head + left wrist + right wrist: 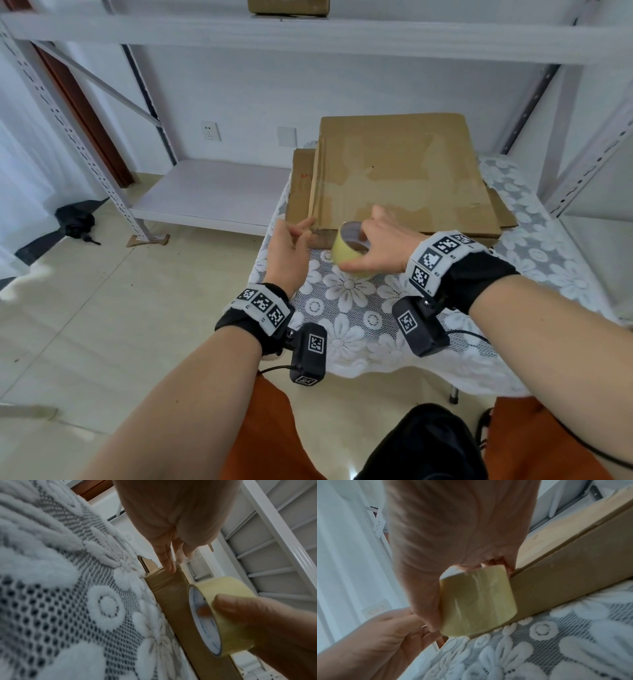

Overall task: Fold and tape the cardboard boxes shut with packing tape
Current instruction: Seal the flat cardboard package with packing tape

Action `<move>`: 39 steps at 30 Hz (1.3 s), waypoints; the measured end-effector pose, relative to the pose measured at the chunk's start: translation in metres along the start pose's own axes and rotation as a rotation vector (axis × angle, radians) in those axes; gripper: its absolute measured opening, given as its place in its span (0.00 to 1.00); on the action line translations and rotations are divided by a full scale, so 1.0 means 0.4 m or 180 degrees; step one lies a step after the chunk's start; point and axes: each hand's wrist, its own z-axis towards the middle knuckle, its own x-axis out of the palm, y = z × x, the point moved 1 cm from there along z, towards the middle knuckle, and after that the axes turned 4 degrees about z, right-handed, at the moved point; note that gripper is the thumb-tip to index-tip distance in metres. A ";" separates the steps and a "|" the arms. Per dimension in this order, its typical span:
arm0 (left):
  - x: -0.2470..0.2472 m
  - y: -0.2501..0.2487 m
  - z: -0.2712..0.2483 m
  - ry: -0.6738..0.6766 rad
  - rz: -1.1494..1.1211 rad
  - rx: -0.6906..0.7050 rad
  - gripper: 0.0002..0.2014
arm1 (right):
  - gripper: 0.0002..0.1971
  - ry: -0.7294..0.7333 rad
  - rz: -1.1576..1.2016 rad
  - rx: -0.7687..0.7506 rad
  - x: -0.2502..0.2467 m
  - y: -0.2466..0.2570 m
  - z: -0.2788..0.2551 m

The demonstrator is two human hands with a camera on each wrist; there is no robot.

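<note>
A flat brown cardboard box (397,171) lies on the lace-covered table (359,325). Against its near side my right hand (370,246) grips a roll of yellowish packing tape (351,251), fingers in the core and thumb on the outside. The right wrist view shows the tape roll (477,601) pressed to the side of the box (565,581). My left hand (301,229) is at the box's near left corner. In the left wrist view its straight fingers (169,562) touch the top edge of the box (171,601), just left of the tape roll (221,615).
Another sheet of cardboard (301,192) sticks out under the box on the left. White metal shelving (212,192) stands behind and to both sides, with another box (287,7) on its top shelf. A black umbrella (73,222) lies on the tiled floor at left.
</note>
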 end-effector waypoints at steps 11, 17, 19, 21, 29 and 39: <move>-0.004 0.007 0.029 -0.0217 -0.0033 -0.0037 0.10 | 0.22 -0.0197 -0.0198 -0.0466 0.009 0.019 0.003; -0.017 0.004 0.037 -0.0342 0.0105 -0.0008 0.10 | 0.20 -0.0166 -0.0110 -0.0430 0.013 0.038 0.021; -0.017 0.009 0.045 -0.0333 -0.0090 -0.0076 0.09 | 0.20 -0.0129 -0.0058 -0.0372 0.009 0.048 0.026; -0.016 0.016 0.053 -0.0351 -0.0250 -0.0174 0.09 | 0.19 -0.0126 -0.0111 -0.0325 0.009 0.057 0.039; -0.017 0.043 0.069 -0.0494 -0.0118 -0.0345 0.04 | 0.27 -0.0209 -0.0507 -0.0122 0.020 0.076 0.080; -0.006 0.039 0.123 -0.0430 -0.0262 -0.0583 0.04 | 0.37 -0.0057 -0.0640 -0.0144 0.008 0.094 0.083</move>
